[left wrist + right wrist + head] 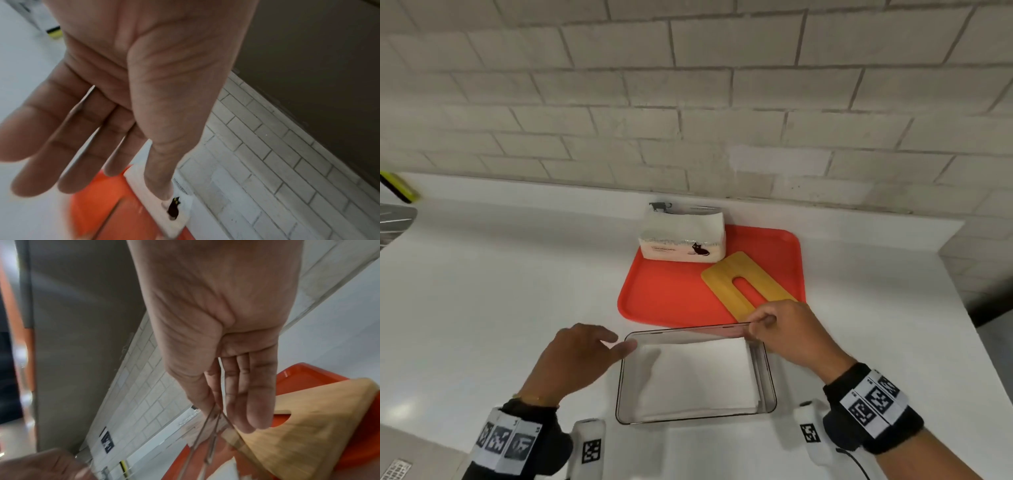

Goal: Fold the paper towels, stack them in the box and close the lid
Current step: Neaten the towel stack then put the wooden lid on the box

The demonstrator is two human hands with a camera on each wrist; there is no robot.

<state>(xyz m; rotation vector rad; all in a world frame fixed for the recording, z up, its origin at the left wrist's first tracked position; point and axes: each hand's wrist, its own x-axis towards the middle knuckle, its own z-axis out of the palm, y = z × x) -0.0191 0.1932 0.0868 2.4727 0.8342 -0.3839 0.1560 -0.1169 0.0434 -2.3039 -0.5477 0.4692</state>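
Note:
A clear box (620, 387) sits on the white counter with a stack of folded paper towels (702, 373) inside. My right hand (760, 323) pinches the box's far right corner; in the right wrist view thumb and forefinger (216, 410) close on the thin rim (207, 443). My left hand (616, 342) hovers by the far left corner with relaxed, spread fingers (68, 183), holding nothing. The wooden lid (726, 277) with its slot lies on the orange tray (664, 298), just behind the right hand.
A pack of paper towels (681, 236) with a cat print stands at the tray's back left. A tiled wall runs behind the counter. A yellow-green sponge (397, 186) and a metal surface (393, 219) lie at far left. The counter ends at right.

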